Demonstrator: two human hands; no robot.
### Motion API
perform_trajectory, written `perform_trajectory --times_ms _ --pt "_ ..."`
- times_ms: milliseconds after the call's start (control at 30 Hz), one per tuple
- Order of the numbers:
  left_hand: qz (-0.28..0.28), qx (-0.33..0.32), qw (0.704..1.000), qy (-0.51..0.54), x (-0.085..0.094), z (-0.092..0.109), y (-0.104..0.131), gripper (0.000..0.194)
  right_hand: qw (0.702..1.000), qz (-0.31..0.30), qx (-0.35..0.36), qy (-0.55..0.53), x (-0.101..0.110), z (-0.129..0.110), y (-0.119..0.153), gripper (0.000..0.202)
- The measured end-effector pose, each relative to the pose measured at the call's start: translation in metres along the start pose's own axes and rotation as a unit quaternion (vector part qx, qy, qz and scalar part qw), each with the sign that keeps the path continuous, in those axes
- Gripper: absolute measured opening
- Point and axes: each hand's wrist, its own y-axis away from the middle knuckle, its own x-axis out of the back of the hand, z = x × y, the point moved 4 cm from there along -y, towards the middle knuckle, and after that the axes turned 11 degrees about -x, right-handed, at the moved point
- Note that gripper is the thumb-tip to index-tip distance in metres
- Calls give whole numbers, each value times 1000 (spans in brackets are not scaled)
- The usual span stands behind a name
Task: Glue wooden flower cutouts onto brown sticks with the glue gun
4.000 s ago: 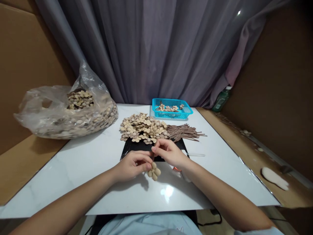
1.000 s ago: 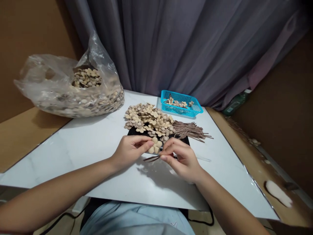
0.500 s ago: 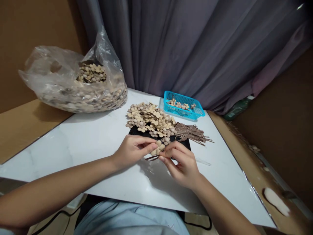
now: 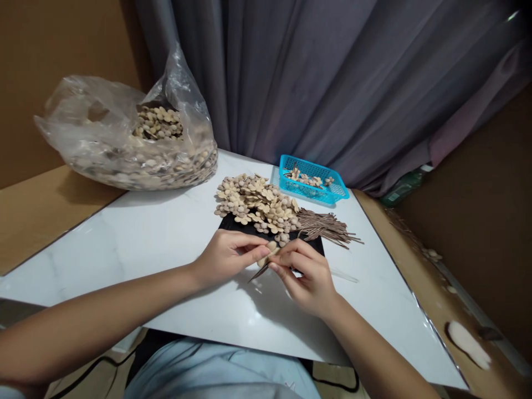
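Observation:
Between my hands, over the near edge of a black mat (image 4: 233, 223), is a beige flower-shaped piece (image 4: 271, 245). My left hand (image 4: 233, 254) pinches its left petals between thumb and fingers. My right hand (image 4: 305, 272) closes on its right side and on a thin brown cord (image 4: 259, 272), which juts down to the left below the flower. Fingers hide part of the flower and where the cord meets it. Just beyond my fingertips sits a pile of similar flower pieces (image 4: 253, 200), with a bundle of brown cords (image 4: 326, 226) to its right.
A clear plastic bag (image 4: 137, 160) full of flower pieces stands at the back left. A blue basket (image 4: 338, 191) holding several flowers with cords is at the back. A clear thin stick (image 4: 344, 275) lies right of my right hand. Grey curtains (image 4: 291, 83) hang behind the white table (image 4: 166, 233).
The flower has tilted and shows less of its face. The brown cord, a loose loop before, now points down-left as a narrow fold. Both hands keep their grip nearly in place.

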Motion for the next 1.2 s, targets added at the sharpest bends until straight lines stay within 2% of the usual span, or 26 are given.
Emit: perform_trajectory --times_ms 233,400,500,600,667,767,867,1000,1100,1200 --pt "-6 -1 1000 6 0 1 0 15 1000 13 19 12 0 2 0 13" --pt "-11 -7 1000 8 0 1 0 16 999 35 -21 12 1 5 -1 11" --pt "-17 -32 999 9 -1 1 -1 16 996 42 -73 5 1 11 -2 16" --pt "-35 -67 997 10 -2 1 -1 16 982 8 -168 -90 -3 22 -2 34" --pt "-53 -78 995 12 -3 1 -2 17 954 -37 -232 -186 -9 30 -1 45" --pt "-74 -73 994 16 -4 -1 -1 17 911 -76 -294 -280 -16 35 2 49" --pt "-99 -31 994 41 -6 -3 -1 20 882 -82 -324 -332 -18 37 3 52" --pt "-156 88 967 179 -13 -5 1 28 851 -85 -356 -376 -16 38 0 58" --pt "-162 144 945 247 -16 -5 1 25 831 -95 -387 -387 -14 39 -2 62" --pt "-160 178 933 270 -17 -7 1 21 817 -110 -390 -411 -14 40 -4 59"
